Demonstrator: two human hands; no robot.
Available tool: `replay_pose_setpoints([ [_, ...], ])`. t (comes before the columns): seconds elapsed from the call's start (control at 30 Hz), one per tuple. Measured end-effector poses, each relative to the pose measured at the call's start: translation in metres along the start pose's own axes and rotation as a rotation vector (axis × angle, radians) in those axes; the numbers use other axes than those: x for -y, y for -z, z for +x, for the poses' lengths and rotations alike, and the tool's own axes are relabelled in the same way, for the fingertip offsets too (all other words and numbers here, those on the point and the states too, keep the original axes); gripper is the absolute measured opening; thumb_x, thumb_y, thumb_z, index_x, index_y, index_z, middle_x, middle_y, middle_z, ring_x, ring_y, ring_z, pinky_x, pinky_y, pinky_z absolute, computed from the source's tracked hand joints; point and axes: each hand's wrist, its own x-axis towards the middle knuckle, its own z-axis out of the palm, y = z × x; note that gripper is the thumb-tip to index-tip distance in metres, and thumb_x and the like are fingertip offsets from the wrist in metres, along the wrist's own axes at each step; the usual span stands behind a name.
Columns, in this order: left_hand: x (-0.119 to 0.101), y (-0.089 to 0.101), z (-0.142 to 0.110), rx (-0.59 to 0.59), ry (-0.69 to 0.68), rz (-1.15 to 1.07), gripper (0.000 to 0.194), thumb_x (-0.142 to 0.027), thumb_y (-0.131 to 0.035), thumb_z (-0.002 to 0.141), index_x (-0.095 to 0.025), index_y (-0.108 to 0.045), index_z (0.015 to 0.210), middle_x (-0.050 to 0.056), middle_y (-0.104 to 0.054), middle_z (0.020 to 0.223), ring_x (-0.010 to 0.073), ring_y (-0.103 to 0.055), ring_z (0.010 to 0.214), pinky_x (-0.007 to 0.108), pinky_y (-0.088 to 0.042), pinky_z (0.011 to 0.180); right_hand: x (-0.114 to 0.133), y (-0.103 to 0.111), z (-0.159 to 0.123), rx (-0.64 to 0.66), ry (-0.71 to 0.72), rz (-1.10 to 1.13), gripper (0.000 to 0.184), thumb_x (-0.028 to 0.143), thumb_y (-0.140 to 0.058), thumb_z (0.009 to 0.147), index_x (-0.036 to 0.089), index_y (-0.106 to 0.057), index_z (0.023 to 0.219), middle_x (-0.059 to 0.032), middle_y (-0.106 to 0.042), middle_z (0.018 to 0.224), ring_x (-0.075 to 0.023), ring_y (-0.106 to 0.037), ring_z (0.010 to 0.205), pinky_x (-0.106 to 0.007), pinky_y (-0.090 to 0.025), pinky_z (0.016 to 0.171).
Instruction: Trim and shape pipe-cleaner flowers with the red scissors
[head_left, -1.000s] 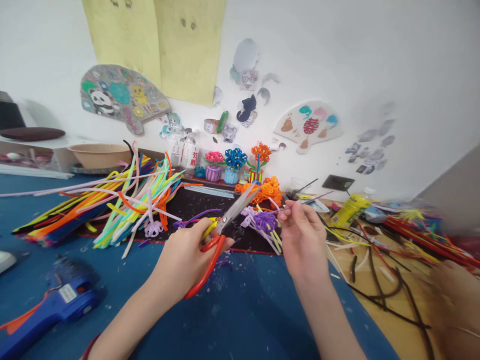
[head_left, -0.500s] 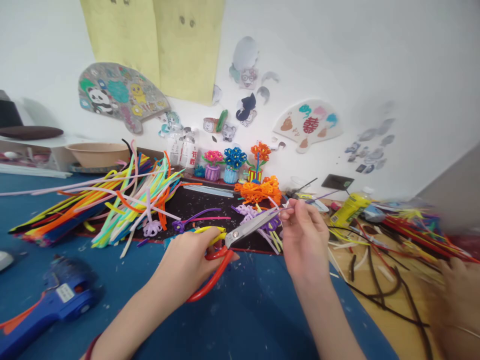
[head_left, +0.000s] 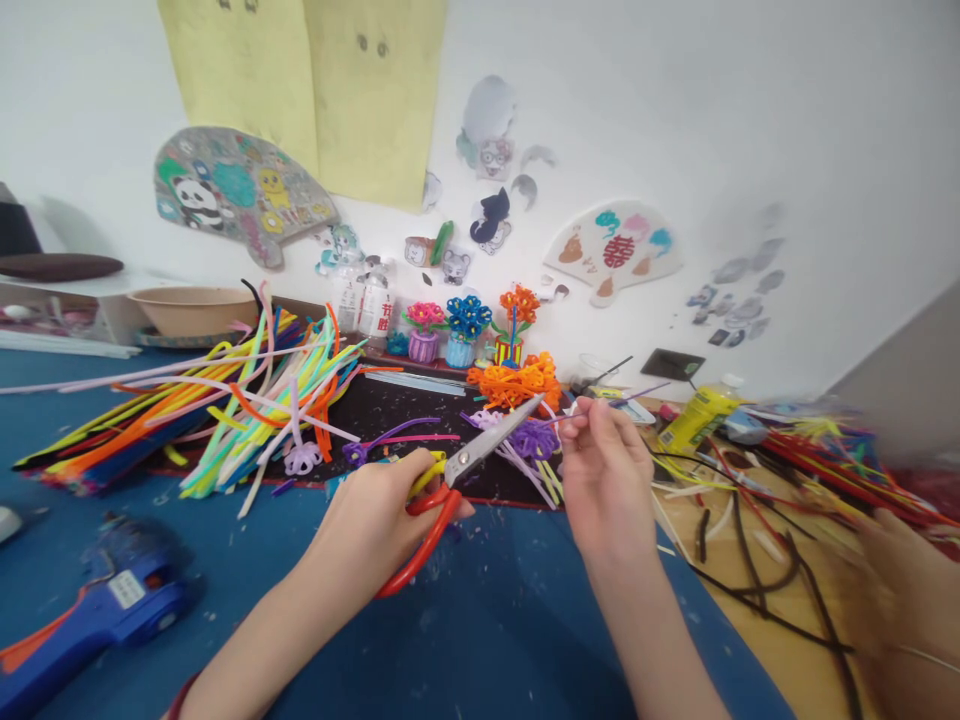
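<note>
My left hand [head_left: 382,510] is closed around the red handles of a pair of scissors [head_left: 491,440]. The blades lie together and point up to the right. A bit of yellow shows beside the fingers; whether it belongs to the scissors I cannot tell. My right hand [head_left: 607,470] pinches a thin purple pipe cleaner [head_left: 641,394] between thumb and fingertips, and its end sticks out to the right. Behind the blades lie a purple pipe-cleaner flower [head_left: 535,438], a pale lilac one [head_left: 491,428] and a heap of orange loops [head_left: 517,382].
Bundles of coloured pipe cleaners [head_left: 277,400] spread over the left of the blue table. A blue glue gun [head_left: 131,590] lies front left. Small potted flowers [head_left: 460,330] stand along the wall. At right, another person's blurred hand [head_left: 900,580] is near loose strips and a yellow bottle [head_left: 699,415].
The scissors' tips have swung up and left, away from my right hand, uncovering more of the purple flower. My right hand keeps its pinch on the purple pipe cleaner.
</note>
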Motion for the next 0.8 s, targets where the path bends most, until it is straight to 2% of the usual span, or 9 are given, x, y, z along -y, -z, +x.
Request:
replay_pose_setpoints([
  [0.13, -0.0027, 0.0029, -0.001, 0.004, 0.083, -0.012, 0.027, -0.049, -0.058, 0.075, -0.025, -0.051, 0.086, -0.003, -0.065, 0.075, 0.0167, -0.058, 0.066, 0.022, -0.03, 0.056, -0.0001, -0.0003, -0.0001, 0.005, -0.005, -0.022, 0.013, 0.027, -0.079, 0.069, 0.018, -0.07, 0.069, 0.0028, -0.064, 0.069, -0.0055, -0.053, 0.06, -0.021, -0.046, 0.063],
  [0.23, -0.0036, 0.0035, -0.0016, -0.001, 0.072, 0.005, 0.03, -0.05, -0.06, 0.074, -0.026, -0.051, 0.09, -0.003, -0.067, 0.085, 0.018, -0.061, 0.071, 0.023, -0.03, 0.057, -0.0011, 0.0003, 0.0, 0.01, -0.021, -0.035, 0.013, 0.026, -0.079, 0.069, 0.018, -0.069, 0.067, 0.0025, -0.064, 0.071, -0.005, -0.052, 0.061, -0.019, -0.044, 0.062],
  [0.4, -0.0025, 0.0009, -0.0005, -0.011, -0.016, 0.053, 0.035, -0.058, -0.061, 0.073, -0.024, -0.05, 0.076, -0.004, -0.064, 0.072, 0.0159, -0.058, 0.063, 0.023, -0.026, 0.054, -0.0037, 0.0027, 0.0005, 0.032, -0.024, -0.055, 0.015, 0.027, -0.081, 0.067, 0.018, -0.069, 0.067, 0.002, -0.066, 0.074, -0.0058, -0.052, 0.063, -0.021, -0.043, 0.066],
  [0.8, -0.0001, 0.0021, -0.0007, -0.013, -0.052, 0.065, 0.034, -0.057, -0.061, 0.075, -0.024, -0.053, 0.076, -0.004, -0.068, 0.073, 0.0153, -0.061, 0.064, 0.023, -0.026, 0.053, -0.0059, 0.0049, 0.0009, 0.073, -0.008, -0.071, 0.018, 0.03, -0.081, 0.066, 0.019, -0.066, 0.065, 0.0023, -0.066, 0.074, -0.008, -0.049, 0.061, -0.026, -0.04, 0.066],
])
